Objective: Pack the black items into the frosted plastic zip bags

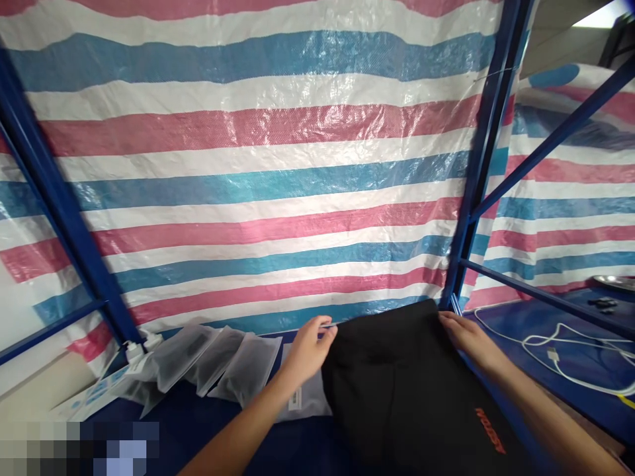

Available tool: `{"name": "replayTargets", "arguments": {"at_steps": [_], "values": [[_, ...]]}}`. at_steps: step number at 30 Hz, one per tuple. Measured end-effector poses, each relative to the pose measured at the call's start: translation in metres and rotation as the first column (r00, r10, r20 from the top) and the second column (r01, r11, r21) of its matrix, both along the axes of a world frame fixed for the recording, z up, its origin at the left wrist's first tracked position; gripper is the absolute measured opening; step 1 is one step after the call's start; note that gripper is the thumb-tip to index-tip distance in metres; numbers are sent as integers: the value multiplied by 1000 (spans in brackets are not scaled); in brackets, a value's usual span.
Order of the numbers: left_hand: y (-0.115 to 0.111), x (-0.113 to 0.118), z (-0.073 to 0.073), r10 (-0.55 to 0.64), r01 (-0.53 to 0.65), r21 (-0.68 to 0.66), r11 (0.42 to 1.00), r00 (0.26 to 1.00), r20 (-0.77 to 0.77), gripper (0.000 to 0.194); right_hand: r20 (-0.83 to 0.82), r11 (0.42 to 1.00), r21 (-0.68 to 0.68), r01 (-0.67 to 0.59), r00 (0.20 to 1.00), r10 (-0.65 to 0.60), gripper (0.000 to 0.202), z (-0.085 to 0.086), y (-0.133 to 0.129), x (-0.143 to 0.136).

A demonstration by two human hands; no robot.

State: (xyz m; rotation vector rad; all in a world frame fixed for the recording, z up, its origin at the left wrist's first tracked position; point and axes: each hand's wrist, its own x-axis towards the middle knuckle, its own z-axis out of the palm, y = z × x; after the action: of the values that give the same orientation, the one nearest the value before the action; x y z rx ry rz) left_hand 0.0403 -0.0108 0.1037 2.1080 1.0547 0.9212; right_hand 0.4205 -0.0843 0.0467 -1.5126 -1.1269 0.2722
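Note:
A black garment [397,383] with orange lettering near its lower right lies spread in front of me, its far edge lifted a little. Whether it is trousers or another piece of clothing I cannot tell. My left hand [313,345] pinches its far left corner between thumb and fingers. At the far right corner, my right hand [464,334] grips the edge, with part of its fingers hidden behind the cloth. Beside my left forearm lies a frosted plastic bag [310,396] with a small white label, partly covered by the arm and the garment.
Several more frosted bags [248,367] with dark contents overlap on the blue tabletop [198,436] to the left. White pump bottles [133,352] stand behind them. Blue metal posts [476,172] flank a striped plastic sheet [278,218]. White cables [555,357] lie at right.

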Motion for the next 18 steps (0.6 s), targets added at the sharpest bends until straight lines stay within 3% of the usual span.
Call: {"name": "replayTargets", "arguments": {"at_steps": [3, 5, 7, 9, 11, 13, 18], "values": [[-14, 5, -48, -124, 152, 176, 973, 979, -162, 32, 284, 996, -76, -38, 957, 58, 36, -22, 6, -10], [-33, 5, -69, -295, 349, 167, 922, 914, -279, 44, 406, 966, -128, -224, 877, 257, 28, -34, -15, -32], [-51, 6, -84, -417, 491, 142, 859, 834, -362, 62, 426, 854, -230, -466, 741, 519, 20, -41, -45, -61], [-61, 10, -96, -452, 547, 141, 825, 790, -415, 64, 432, 767, -306, -564, 636, 640, 30, -44, -73, -86], [-63, 14, -105, -426, 538, 161, 828, 789, -442, 48, 444, 765, -325, -556, 624, 642, 52, -49, -92, -100], [-62, 18, -110, -389, 503, 184, 844, 812, -436, 34, 458, 806, -295, -513, 664, 591, 61, -57, -99, -104], [-60, 22, -111, -372, 441, 181, 879, 872, -319, 35, 432, 854, -215, -473, 738, 518, 22, -73, -90, -102]]}}
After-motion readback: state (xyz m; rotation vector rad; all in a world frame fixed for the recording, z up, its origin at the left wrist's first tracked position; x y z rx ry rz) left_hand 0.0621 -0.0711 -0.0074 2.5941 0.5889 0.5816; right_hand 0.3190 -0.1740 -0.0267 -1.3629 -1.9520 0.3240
